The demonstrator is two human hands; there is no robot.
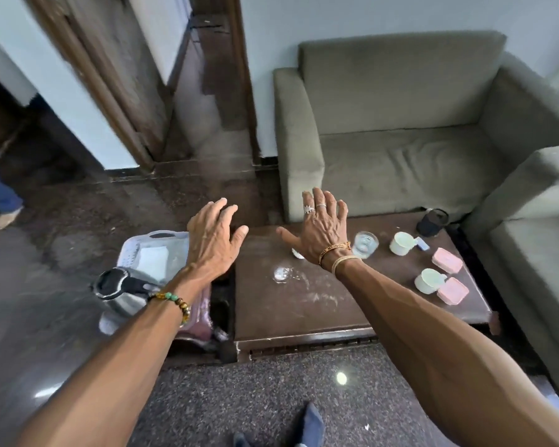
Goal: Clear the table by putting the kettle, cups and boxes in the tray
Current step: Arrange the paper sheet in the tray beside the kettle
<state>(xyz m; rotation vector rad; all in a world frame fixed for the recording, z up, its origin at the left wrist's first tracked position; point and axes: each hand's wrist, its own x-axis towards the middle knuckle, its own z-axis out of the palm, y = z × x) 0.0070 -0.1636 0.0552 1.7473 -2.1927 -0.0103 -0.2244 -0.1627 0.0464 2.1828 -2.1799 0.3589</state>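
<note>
A steel kettle (120, 290) with a black lid stands in the white tray (152, 241) left of the dark low table (304, 311). My left hand (213, 235) hovers above the tray's right side, fingers spread, holding nothing. My right hand (321, 229) is raised over the table's far left part, fingers spread and empty. On the table stand a clear glass (365, 244), two pale green cups (401, 242) (428, 280), two pink boxes (447, 260) (453, 291), a small blue box (422, 245) and a dark jar (431, 222). Another glass (282, 273) shows blurred near the table's middle.
A grey armchair (400, 124) stands behind the table and a second grey seat (536, 253) at its right. A doorway opens at the back left. Another person's leg and foot (0, 201) show at the far left. My own feet (307, 427) are on the speckled floor.
</note>
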